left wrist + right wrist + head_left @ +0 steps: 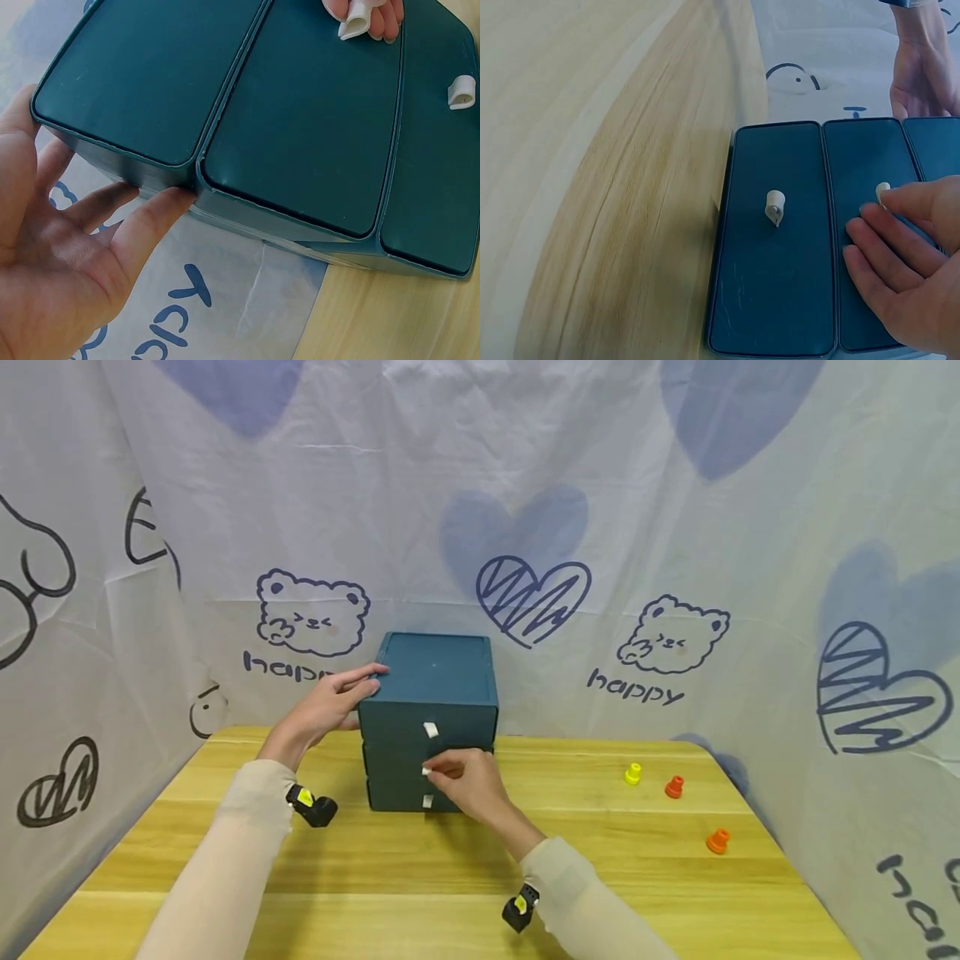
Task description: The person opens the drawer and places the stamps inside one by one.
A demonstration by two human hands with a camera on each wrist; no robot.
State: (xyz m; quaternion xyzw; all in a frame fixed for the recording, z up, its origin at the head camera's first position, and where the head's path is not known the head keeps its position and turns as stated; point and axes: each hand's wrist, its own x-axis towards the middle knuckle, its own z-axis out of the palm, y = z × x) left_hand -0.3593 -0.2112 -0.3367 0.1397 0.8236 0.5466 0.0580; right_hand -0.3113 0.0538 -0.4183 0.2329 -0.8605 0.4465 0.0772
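While the upper left side of the dark teal drawer unit [435,672] is touched by the spread, mostly straight fingers of the left hand [324,706], the middle white tab [354,27] is pinched narrowly by the right hand [471,781]; the unit is set upright by the back edge of the counter [420,893], a little left of that edge's middle; its three fronts are seen roughly flush, and the long axis of the middle drawer [866,154] is laid across, about parallel to the back edge; the pinched tab is pointed outward, toward the front edge, with its drawer face just behind it; by the right hand the nearer place is taken; above and below, the top tab [431,729] and the bottom tab [427,801] are left untouched; toward the right edge a yellow piece [633,774], a red piece [674,787] and an orange piece [717,841] are scattered.
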